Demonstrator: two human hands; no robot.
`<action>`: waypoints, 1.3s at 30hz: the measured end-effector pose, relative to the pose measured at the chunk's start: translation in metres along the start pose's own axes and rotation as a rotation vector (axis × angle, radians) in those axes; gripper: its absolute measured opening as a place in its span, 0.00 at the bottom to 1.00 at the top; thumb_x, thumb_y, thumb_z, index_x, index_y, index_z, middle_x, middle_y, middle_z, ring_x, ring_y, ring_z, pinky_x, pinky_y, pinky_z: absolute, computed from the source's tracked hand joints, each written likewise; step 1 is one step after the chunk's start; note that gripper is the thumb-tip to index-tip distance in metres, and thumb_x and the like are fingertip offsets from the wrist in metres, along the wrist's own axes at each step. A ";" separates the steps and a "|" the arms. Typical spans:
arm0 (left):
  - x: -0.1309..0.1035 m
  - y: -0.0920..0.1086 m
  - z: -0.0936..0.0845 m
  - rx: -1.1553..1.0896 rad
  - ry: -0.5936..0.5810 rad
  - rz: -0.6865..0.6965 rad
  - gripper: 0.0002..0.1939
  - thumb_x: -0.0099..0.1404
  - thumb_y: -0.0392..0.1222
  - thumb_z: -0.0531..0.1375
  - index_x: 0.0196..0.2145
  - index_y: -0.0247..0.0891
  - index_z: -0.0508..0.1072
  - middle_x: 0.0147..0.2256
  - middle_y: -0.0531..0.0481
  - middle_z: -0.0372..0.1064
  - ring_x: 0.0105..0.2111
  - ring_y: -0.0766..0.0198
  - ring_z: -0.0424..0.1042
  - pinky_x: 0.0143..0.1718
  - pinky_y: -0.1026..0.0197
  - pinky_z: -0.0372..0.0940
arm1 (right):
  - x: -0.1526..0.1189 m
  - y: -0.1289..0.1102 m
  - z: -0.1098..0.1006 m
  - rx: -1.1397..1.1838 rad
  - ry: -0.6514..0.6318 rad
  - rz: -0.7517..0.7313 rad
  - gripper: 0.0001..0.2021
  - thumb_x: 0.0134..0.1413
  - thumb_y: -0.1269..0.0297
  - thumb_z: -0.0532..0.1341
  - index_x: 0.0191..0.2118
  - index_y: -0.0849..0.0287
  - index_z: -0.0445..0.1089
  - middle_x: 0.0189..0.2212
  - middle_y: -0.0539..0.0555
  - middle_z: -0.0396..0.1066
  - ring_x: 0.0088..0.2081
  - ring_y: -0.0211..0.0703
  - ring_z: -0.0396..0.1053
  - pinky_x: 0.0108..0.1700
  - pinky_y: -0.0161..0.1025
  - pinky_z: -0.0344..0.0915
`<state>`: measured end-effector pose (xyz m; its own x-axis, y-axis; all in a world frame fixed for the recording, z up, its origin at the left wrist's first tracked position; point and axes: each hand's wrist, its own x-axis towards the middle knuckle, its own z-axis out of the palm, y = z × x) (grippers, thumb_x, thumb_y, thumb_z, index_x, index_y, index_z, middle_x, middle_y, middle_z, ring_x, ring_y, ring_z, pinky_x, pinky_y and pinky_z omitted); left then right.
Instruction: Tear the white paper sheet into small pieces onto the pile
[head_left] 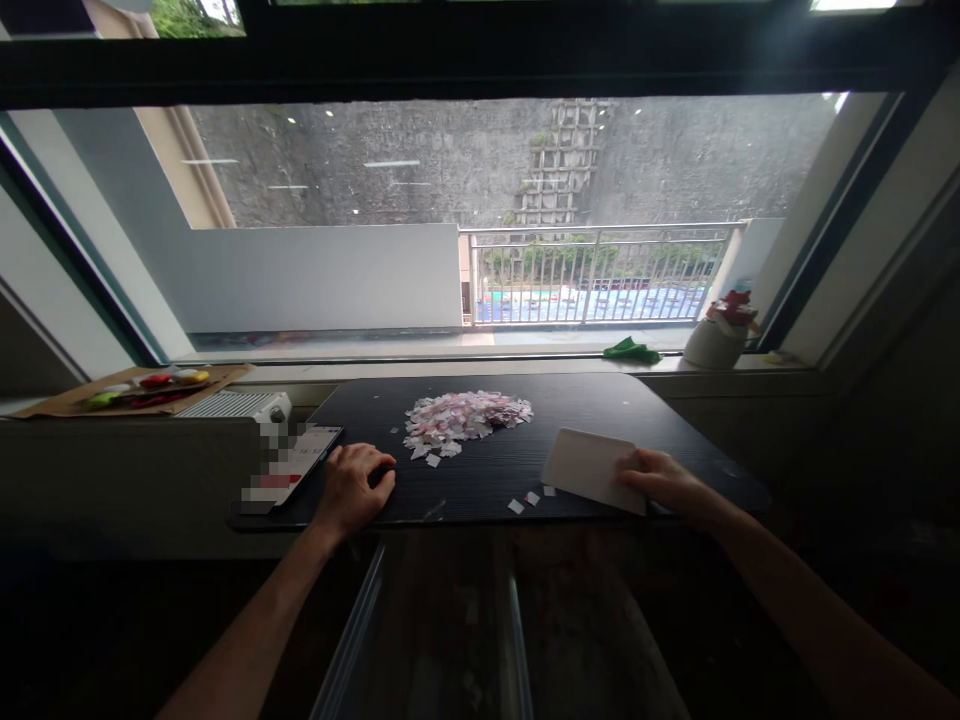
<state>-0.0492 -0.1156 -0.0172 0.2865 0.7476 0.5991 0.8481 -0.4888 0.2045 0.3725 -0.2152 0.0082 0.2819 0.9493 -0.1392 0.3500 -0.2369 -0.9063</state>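
Note:
My right hand (660, 483) grips the right edge of a flat white card or thin booklet (589, 462), tilted over the right front of the dark table (480, 500). A few small white paper scraps (532, 498) lie beside the card's lower left corner. My left hand (357, 488) rests at the table's front left, fingers curved, thumb apart from them, holding nothing. Touching or very near its outer side is a phone-like device (304, 462) with a lit screen, partly blurred out. Between the hands, farther back, sits a loose heap of torn paper pieces (465, 415), white and pinkish.
Behind the table runs a window sill with a green cloth (631, 350) and a pale pot-like container (716, 342) with something red on top. At left, a brown board (135, 390) carries colourful items beside a white vented box (236, 405). Metal rails (514, 620) show below.

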 end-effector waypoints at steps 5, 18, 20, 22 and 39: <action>0.000 -0.001 0.000 0.013 -0.009 -0.002 0.09 0.55 0.45 0.54 0.29 0.43 0.74 0.34 0.49 0.74 0.44 0.53 0.68 0.53 0.47 0.52 | -0.008 -0.004 0.004 0.041 -0.059 0.013 0.10 0.31 0.66 0.64 0.27 0.60 0.72 0.27 0.53 0.75 0.30 0.46 0.71 0.32 0.39 0.66; -0.001 -0.002 0.002 0.020 0.008 0.003 0.10 0.55 0.45 0.54 0.30 0.43 0.74 0.34 0.49 0.74 0.44 0.54 0.68 0.53 0.47 0.53 | -0.023 -0.012 -0.005 0.185 -0.173 0.023 0.13 0.28 0.64 0.68 0.29 0.59 0.72 0.28 0.53 0.76 0.32 0.46 0.72 0.36 0.39 0.67; -0.001 -0.002 0.002 0.020 0.012 0.001 0.10 0.55 0.45 0.54 0.29 0.43 0.74 0.34 0.49 0.74 0.44 0.54 0.68 0.53 0.47 0.52 | -0.014 -0.015 0.001 0.164 -0.143 0.004 0.13 0.28 0.65 0.67 0.28 0.59 0.72 0.27 0.52 0.75 0.32 0.46 0.72 0.35 0.39 0.67; -0.001 -0.002 0.002 0.015 0.007 -0.002 0.10 0.55 0.45 0.54 0.29 0.43 0.74 0.34 0.49 0.74 0.44 0.54 0.68 0.54 0.46 0.52 | -0.004 -0.017 0.007 0.150 -0.130 -0.016 0.12 0.28 0.65 0.66 0.27 0.60 0.71 0.27 0.51 0.75 0.31 0.45 0.71 0.34 0.39 0.66; 0.000 -0.002 0.002 0.014 0.009 0.016 0.10 0.55 0.45 0.54 0.29 0.43 0.74 0.33 0.49 0.73 0.43 0.53 0.68 0.51 0.47 0.54 | -0.007 -0.025 0.004 0.135 -0.310 -0.006 0.14 0.30 0.65 0.68 0.30 0.61 0.72 0.27 0.50 0.75 0.29 0.40 0.70 0.31 0.36 0.64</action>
<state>-0.0502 -0.1133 -0.0190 0.2961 0.7353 0.6096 0.8494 -0.4947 0.1840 0.3586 -0.2152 0.0301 -0.0119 0.9733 -0.2292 0.2239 -0.2208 -0.9493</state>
